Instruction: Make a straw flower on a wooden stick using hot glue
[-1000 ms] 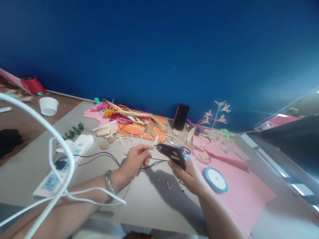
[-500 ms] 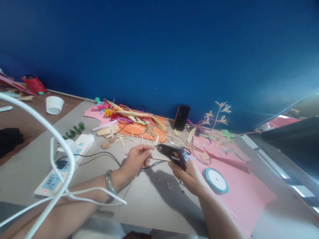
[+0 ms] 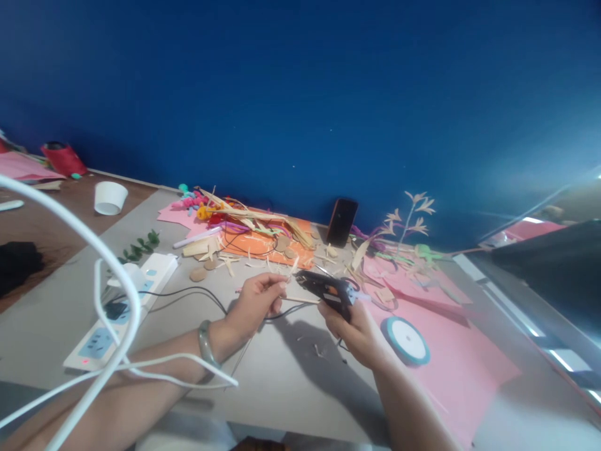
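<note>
My left hand (image 3: 257, 302), a bangle at its wrist, is closed with thumb and forefinger pinched around a small pale petal-like strip (image 3: 294, 265). A thin wooden stick (image 3: 301, 300) also runs through its fingers, its right end by my right hand. In my right hand (image 3: 353, 332) is a black hot glue gun (image 3: 325, 292) with a pale glue stick (image 3: 360, 295) at its back. The gun's nozzle points left, right beside the pinched strip; whether they touch I cannot tell.
A white power strip (image 3: 96, 341) with cables lies left, behind a thick white cable loop (image 3: 134, 300). Dry husks (image 3: 263, 216) lie on orange paper. A phone (image 3: 342, 222) leans on the wall. A tape roll (image 3: 407, 340) rests on pink paper (image 3: 469, 376); a husk-flower stem (image 3: 407, 219) stands behind.
My hands and the glue gun have hardly moved. On the brown table at far left, the white cup has shifted slightly right and more pink paper shows.
</note>
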A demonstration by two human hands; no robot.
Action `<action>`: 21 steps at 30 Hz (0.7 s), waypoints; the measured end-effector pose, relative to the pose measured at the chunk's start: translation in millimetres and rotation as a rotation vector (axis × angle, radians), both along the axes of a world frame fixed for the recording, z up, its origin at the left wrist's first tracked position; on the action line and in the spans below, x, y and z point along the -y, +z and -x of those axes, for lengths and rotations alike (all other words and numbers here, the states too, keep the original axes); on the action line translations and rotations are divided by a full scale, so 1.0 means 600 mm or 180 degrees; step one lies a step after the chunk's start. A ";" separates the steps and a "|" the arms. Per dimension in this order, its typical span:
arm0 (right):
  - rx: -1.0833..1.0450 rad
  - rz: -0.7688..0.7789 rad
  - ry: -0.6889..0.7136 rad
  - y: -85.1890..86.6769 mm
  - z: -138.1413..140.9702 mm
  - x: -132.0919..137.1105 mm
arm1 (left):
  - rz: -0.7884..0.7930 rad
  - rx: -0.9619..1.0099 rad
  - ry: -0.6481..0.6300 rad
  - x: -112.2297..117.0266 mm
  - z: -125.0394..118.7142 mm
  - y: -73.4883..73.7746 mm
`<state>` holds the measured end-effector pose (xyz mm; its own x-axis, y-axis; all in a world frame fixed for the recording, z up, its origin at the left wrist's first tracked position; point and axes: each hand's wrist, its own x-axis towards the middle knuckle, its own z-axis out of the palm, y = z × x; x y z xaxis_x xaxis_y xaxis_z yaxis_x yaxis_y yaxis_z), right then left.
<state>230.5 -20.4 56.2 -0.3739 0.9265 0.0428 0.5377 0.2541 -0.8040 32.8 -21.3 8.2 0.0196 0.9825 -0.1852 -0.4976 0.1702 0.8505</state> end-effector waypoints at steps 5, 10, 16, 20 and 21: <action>0.0127 0.0158 0.0140 0.001 0.002 0.004 | 0.0009 -0.0114 0.0010 0.001 0.000 0.004; 0.0174 0.0147 0.0140 0.002 0.002 0.005 | 0.0041 -0.0144 0.0015 0.003 0.000 0.008; 0.0166 0.0155 0.0129 0.005 0.001 0.003 | 0.0006 -0.0127 0.0042 0.004 0.001 0.011; 0.0149 0.0181 0.0147 0.009 0.004 0.002 | -0.0011 -0.0155 0.0059 0.001 0.001 0.009; 0.0145 0.0187 0.0140 0.009 0.004 0.002 | -0.0018 -0.0155 0.0059 0.001 0.001 0.009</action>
